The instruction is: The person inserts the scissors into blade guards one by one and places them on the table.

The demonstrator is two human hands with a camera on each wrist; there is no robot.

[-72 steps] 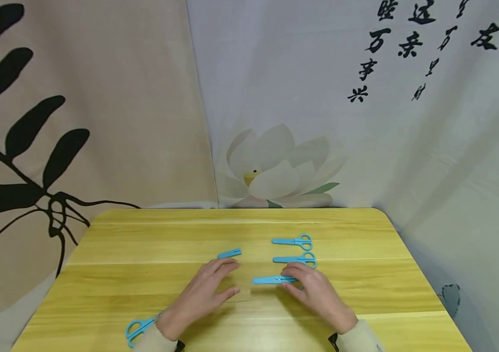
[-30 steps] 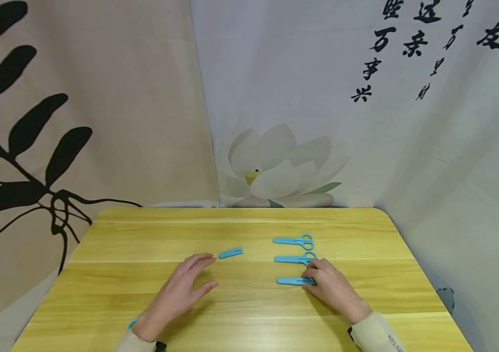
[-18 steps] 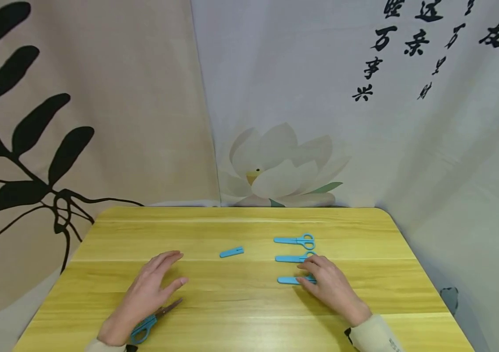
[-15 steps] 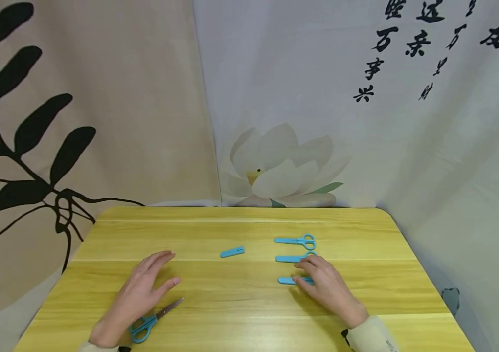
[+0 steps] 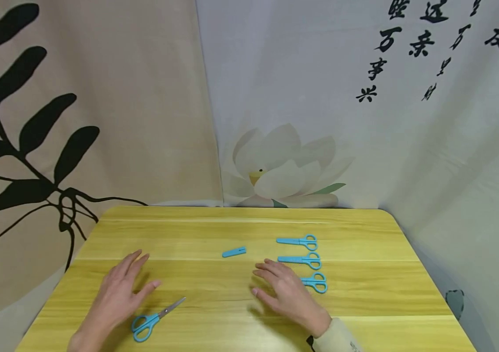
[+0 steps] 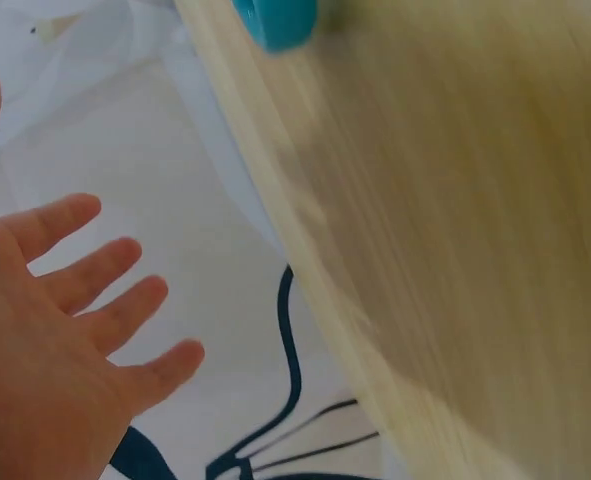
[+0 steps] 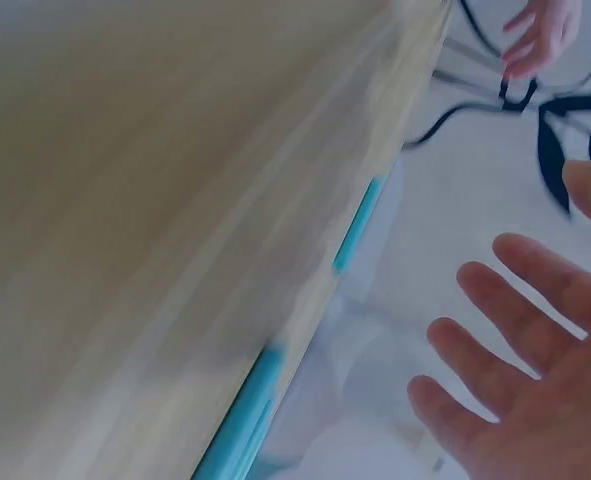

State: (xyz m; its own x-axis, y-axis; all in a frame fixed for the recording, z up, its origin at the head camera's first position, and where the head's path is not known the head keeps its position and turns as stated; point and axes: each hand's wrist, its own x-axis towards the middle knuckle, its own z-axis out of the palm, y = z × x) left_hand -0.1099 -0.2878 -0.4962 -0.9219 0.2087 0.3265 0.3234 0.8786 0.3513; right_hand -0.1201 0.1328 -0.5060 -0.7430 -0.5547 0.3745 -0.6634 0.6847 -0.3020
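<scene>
My left hand [image 5: 115, 293], fingers spread and holding nothing, is over the table's left side. Close to its right lies a bare pair of blue-handled scissors [image 5: 146, 325], metal blades pointing up and right. My right hand [image 5: 286, 293] is empty too, fingers relaxed, and hides the sheath end of the nearest covered scissors [image 5: 317, 282]. Beyond it are the middle covered scissors [image 5: 313, 260] and the far covered scissors [image 5: 308, 242], loops to the right. A loose blue blade cover [image 5: 234, 252] lies between the hands. In the wrist views, both the left hand [image 6: 65, 330] and right hand [image 7: 545, 380] are empty.
The yellow wood-grain table [image 5: 214, 225] has rounded far corners. Behind it hang a beige curtain [image 5: 152, 98] with dark leaves and a pale curtain [image 5: 276, 73] with a lotus and black characters.
My right hand slid the nearest covered scissors rightward, level with the other pairs, then released them and moved left. My left hand withdrew leftward, uncovering the bare scissors.
</scene>
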